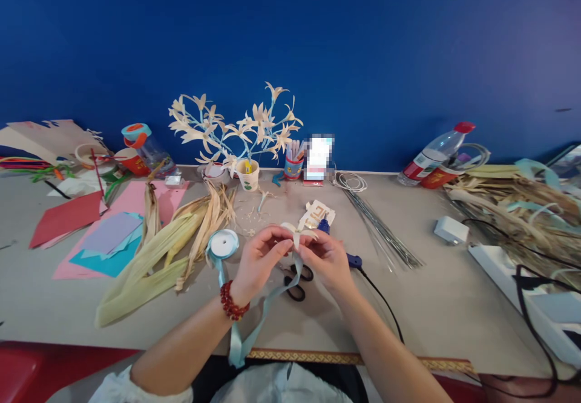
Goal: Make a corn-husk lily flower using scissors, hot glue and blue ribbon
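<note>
My left hand (267,254) and my right hand (327,259) meet at the middle of the table, fingers pinched around a small cream flower (297,232). From the flower's base a light blue ribbon (269,306) hangs down, loops over the table's front edge and runs back up to a ribbon spool (223,243) left of my left hand. Under my hands lie scissors with black handles (296,290), their blades mostly hidden. A blue glue gun (354,261) is partly covered by my right hand, its nozzle over a patterned card (313,214).
Corn husks (158,261) and coloured paper (109,233) lie left. Behind stand a cup (248,176) of husk flowers and a lit phone (319,158). Thin wires (385,230), a bottle (426,158), a power strip (503,282) and dried husks (512,209) are on the right.
</note>
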A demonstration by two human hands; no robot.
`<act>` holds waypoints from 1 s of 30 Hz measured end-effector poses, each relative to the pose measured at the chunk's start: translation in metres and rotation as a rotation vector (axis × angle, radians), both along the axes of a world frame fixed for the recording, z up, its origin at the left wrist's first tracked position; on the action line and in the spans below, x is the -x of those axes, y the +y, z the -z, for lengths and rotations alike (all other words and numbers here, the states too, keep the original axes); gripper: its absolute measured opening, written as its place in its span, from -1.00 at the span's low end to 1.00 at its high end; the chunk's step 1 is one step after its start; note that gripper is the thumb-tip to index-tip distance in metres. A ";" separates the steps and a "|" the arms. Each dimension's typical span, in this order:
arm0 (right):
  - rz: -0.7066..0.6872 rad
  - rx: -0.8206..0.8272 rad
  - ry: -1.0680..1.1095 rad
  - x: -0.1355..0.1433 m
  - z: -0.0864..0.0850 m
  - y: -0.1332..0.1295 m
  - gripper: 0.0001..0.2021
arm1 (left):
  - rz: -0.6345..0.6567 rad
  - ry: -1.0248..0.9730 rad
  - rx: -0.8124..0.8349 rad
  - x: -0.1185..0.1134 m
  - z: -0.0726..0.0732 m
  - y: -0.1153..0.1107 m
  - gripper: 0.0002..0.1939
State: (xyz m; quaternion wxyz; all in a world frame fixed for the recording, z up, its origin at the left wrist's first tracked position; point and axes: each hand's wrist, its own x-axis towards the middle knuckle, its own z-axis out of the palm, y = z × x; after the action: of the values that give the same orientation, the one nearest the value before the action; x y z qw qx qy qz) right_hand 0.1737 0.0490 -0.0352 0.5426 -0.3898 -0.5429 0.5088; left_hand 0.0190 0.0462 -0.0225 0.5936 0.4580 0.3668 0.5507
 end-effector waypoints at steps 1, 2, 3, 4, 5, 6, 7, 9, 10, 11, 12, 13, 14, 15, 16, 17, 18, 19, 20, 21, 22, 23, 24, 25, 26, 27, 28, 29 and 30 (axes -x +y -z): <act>-0.016 -0.012 -0.023 0.000 0.000 0.001 -0.85 | -0.023 0.014 -0.009 0.001 0.001 0.001 -0.86; -0.029 -0.026 -0.052 0.001 -0.001 0.001 -0.84 | -0.033 0.017 -0.008 0.001 0.001 0.001 -0.87; -0.036 -0.040 -0.081 0.001 -0.001 0.001 -0.83 | -0.029 0.010 0.000 0.002 0.002 0.002 -0.88; -0.039 -0.051 -0.109 0.001 -0.002 0.001 -0.82 | -0.010 -0.003 0.012 0.002 0.003 0.002 -0.89; -0.037 -0.061 -0.133 0.001 -0.002 0.001 -0.83 | 0.019 -0.020 0.027 0.002 0.004 0.002 -0.89; -0.032 -0.069 -0.157 0.001 -0.003 0.001 -0.83 | 0.050 -0.036 0.040 0.002 0.004 0.002 -0.88; -0.025 -0.075 -0.181 0.000 -0.004 0.001 -0.84 | 0.075 -0.048 0.050 0.001 0.004 0.002 -0.88; -0.015 -0.083 -0.224 0.000 -0.005 0.000 -0.84 | 0.096 -0.060 0.064 0.000 0.003 0.001 -0.87; -0.013 -0.085 -0.236 0.000 -0.006 -0.001 -0.84 | 0.092 -0.061 0.069 0.000 0.002 0.001 -0.86; -0.014 -0.085 -0.236 0.000 -0.006 -0.001 -0.84 | 0.086 -0.062 0.076 0.000 0.001 0.001 -0.85; -0.021 -0.082 -0.223 0.000 -0.007 -0.001 -0.84 | 0.081 -0.065 0.083 -0.001 0.000 0.000 -0.85; -0.034 -0.076 -0.199 0.000 -0.007 -0.001 -0.85 | 0.083 -0.073 0.093 -0.001 -0.001 0.000 -0.85; -0.056 -0.064 -0.165 0.000 -0.007 -0.001 -0.86 | 0.090 -0.087 0.106 -0.001 -0.001 0.000 -0.85; -0.081 -0.044 -0.126 0.000 -0.008 -0.001 -0.86 | 0.101 -0.105 0.122 -0.001 -0.002 -0.001 -0.86; -0.108 -0.017 -0.083 0.000 -0.008 -0.001 -0.85 | 0.112 -0.125 0.143 -0.001 -0.002 -0.001 -0.86; -0.133 0.019 -0.042 0.000 -0.008 -0.001 -0.84 | 0.120 -0.144 0.168 -0.001 -0.002 -0.001 -0.86; -0.154 0.060 -0.003 0.000 -0.008 -0.001 -0.83 | 0.123 -0.159 0.191 -0.001 -0.003 -0.001 -0.86; -0.169 0.103 0.034 0.000 -0.008 -0.001 -0.82 | 0.125 -0.167 0.209 -0.001 -0.003 0.000 -0.85; -0.179 0.144 0.071 0.000 -0.008 -0.001 -0.81 | 0.126 -0.171 0.220 -0.001 -0.004 0.000 -0.85; -0.192 0.180 0.107 0.001 -0.008 -0.001 -0.80 | 0.131 -0.172 0.224 0.000 -0.005 0.000 -0.85; -0.211 0.211 0.139 0.001 -0.009 -0.001 -0.79 | 0.136 -0.173 0.223 0.000 -0.006 0.000 -0.85; -0.233 0.237 0.167 0.001 -0.009 -0.001 -0.79 | 0.142 -0.175 0.219 0.000 -0.006 0.000 -0.85; -0.257 0.261 0.192 0.001 -0.010 -0.001 -0.78 | 0.145 -0.180 0.216 0.000 -0.007 0.000 -0.85; -0.283 0.284 0.213 0.001 -0.011 -0.001 -0.78 | 0.146 -0.185 0.211 0.000 -0.007 0.000 -0.85; -0.305 0.307 0.230 0.001 -0.011 -0.001 -0.77 | 0.147 -0.191 0.208 -0.001 -0.007 0.000 -0.86; -0.320 0.327 0.245 0.001 -0.011 -0.001 -0.77 | 0.146 -0.198 0.205 -0.001 -0.006 0.000 -0.86; -0.326 0.340 0.256 0.002 -0.011 -0.001 -0.77 | 0.146 -0.204 0.204 -0.001 -0.006 0.000 -0.86; -0.318 0.340 0.260 0.002 -0.010 -0.001 -0.77 | 0.140 -0.213 0.208 -0.002 -0.005 0.000 -0.86; -0.295 0.326 0.252 0.003 -0.010 -0.001 -0.77 | 0.125 -0.225 0.213 -0.002 -0.004 0.000 -0.86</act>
State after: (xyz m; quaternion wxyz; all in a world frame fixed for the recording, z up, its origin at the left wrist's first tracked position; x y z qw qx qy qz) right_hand 0.1710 0.0478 -0.0254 0.4558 -0.3221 -0.4327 0.7080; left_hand 0.0214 0.0461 -0.0183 0.7093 0.3499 0.3254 0.5184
